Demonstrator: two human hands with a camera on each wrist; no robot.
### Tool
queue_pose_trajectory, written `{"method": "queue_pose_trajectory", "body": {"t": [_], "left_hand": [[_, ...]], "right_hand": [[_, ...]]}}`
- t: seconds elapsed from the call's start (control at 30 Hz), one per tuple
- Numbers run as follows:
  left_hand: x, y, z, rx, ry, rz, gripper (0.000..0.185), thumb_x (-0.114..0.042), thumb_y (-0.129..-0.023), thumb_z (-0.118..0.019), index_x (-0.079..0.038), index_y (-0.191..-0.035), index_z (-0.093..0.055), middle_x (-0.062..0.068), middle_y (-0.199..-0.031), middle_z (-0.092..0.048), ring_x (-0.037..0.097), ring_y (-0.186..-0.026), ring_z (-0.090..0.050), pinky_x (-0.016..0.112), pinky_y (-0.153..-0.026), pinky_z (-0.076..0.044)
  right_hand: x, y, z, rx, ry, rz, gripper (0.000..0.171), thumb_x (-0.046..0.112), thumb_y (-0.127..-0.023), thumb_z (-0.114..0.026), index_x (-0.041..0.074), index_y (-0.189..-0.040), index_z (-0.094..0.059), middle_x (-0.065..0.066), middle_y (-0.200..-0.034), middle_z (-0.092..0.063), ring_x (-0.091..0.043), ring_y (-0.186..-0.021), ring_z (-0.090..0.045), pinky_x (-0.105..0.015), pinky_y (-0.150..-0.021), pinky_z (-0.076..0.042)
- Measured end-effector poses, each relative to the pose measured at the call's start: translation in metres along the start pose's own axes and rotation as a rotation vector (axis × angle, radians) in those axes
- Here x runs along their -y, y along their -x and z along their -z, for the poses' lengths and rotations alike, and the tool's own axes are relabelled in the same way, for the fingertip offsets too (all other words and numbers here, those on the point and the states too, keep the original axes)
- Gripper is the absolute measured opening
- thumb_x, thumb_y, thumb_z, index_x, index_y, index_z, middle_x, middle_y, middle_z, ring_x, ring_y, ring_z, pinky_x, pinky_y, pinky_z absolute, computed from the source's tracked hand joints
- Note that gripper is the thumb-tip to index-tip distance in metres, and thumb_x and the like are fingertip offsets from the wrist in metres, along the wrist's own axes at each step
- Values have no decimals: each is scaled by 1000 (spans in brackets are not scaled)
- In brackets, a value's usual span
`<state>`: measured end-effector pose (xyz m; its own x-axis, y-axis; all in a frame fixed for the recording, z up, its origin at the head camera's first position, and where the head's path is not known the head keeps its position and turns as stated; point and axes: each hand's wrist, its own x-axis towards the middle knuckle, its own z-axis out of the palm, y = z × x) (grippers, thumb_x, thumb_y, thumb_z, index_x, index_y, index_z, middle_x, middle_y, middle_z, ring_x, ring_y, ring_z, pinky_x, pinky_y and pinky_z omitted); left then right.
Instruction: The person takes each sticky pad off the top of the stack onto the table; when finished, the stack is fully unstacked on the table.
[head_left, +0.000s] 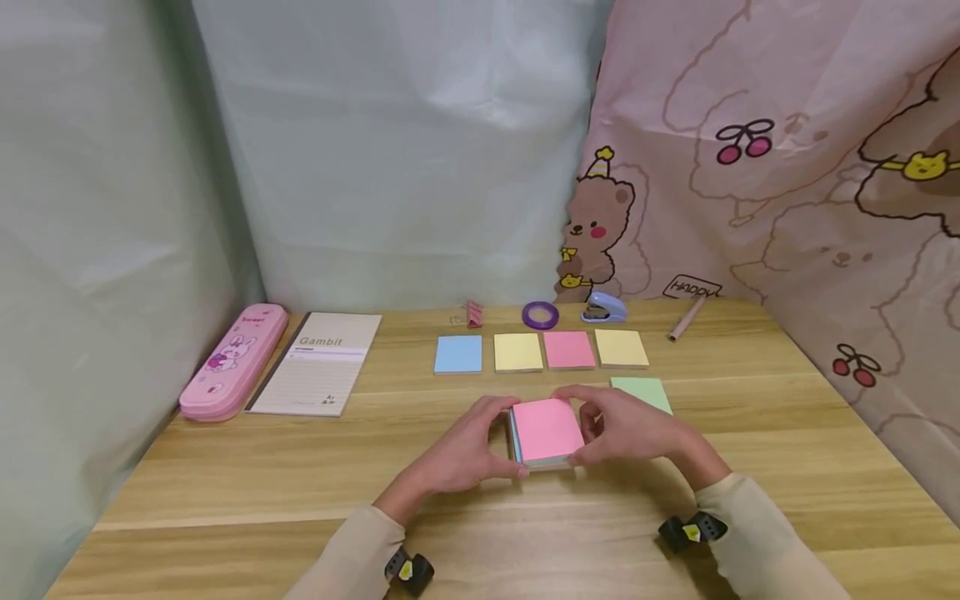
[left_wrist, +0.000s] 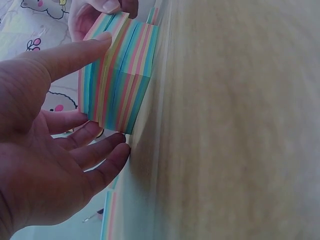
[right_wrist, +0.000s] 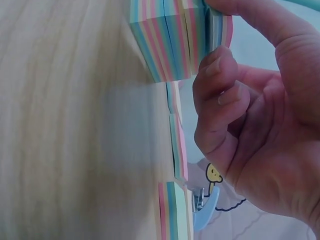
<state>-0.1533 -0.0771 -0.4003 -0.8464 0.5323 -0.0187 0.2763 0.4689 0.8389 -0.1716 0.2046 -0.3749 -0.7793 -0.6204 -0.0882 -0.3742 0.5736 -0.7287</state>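
Note:
A thick stack of sticky note pads (head_left: 549,427), pink on top, stands on the wooden table between both hands. Its striped pastel sides show in the left wrist view, with the upper pads slightly out of line. My left hand (head_left: 467,446) holds the left side, thumb at the near edge and fingers toward the far side. From the right, my right hand (head_left: 630,423) grips the upper pads between thumb and index finger; its other fingers are curled beside the stack (right_wrist: 172,40). A green sticky note pad (head_left: 643,393) lies just behind the right hand.
Behind the stack, a blue pad (head_left: 458,354), a yellow pad (head_left: 517,352), a pink pad (head_left: 568,349) and another yellow pad (head_left: 621,347) form a row. Farther back are a binder clip (head_left: 474,314), purple tape (head_left: 541,315), stapler (head_left: 604,308) and pen (head_left: 686,320). Left: notebook (head_left: 318,367), pencil case (head_left: 234,363).

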Motion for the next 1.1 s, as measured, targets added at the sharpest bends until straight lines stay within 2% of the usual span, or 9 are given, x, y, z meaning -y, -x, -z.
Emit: {"method": "queue_pose_trajectory", "body": {"t": [0.13,0.33,0.5,0.63,0.9,1.1], "left_hand": [[0,0,1,8,-10,1,86,-22,-83,-91,-5,-155,-47,13,-150,-50,31,-139,-52,52,-121,-44],[-1,0,1,13,-32,1,86,-25,-84,-90,-4,-156,-46,13,-152,-49,31,-140,-51,51,-122,-43],[-1,0,1,6,-38,8,87,-27,-84,-91,-4,-155,-47,14,-155,-48,33,-143,-50,52,-123,-42],[0,0,1,8,-45,13,88,-28,-84,-91,-3,-156,-46,15,-156,-47,34,-144,-49,53,-123,-41],[-1,1,0,6,-58,14,89,-29,-83,-91,-3,-156,-46,16,-156,-47,35,-146,-48,55,-124,-40],[-1,2,1,7,-53,20,89,-30,-83,-91,-2,-155,-46,17,-157,-46,36,-147,-47,54,-125,-39]], "right_hand": [[0,2,4,-8,-5,-16,88,23,-78,-90,7,-153,-49,6,-76,-57,-6,-69,-51,-20,-58,-42],[-4,11,22,-75,-84,-11,85,13,-80,-88,6,-154,-47,2,-77,-53,-9,-68,-52,-21,-56,-43],[-13,17,40,-120,-129,-114,87,15,-83,-88,6,-157,-42,-3,-81,-52,-11,-61,-50,-23,-48,-41],[-23,19,47,-136,-116,-193,90,17,-85,-87,5,-159,-38,-4,-81,-53,-11,-55,-47,-24,-45,-41],[-40,12,48,-134,-84,-229,90,18,-85,-87,4,-159,-38,-5,-76,-56,-13,-51,-43,-24,-44,-38],[-44,1,42,-94,-27,-271,94,21,-84,-87,6,-162,-36,-2,-70,-58,-14,-55,-46,-26,-48,-41]]}}
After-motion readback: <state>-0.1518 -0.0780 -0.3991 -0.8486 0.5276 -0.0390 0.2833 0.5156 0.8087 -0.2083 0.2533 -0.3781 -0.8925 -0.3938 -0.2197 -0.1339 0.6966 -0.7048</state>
